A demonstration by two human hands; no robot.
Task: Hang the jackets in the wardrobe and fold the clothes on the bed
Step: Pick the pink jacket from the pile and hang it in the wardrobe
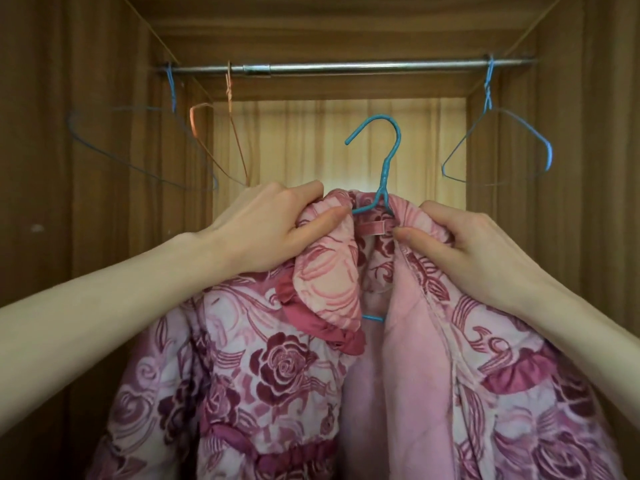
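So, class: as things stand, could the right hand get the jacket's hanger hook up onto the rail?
Probably yes. The rail is bare above the hook, with empty hangers only at the sides. The right hand grips the jacket collar, so it would lift both.

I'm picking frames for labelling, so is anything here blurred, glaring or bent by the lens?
Head view: the empty hangers on the rod look faint and smeared; a bright patch glares on the back panel; the wide lens bows the wardrobe's side walls; the hands and jacket are sharp.
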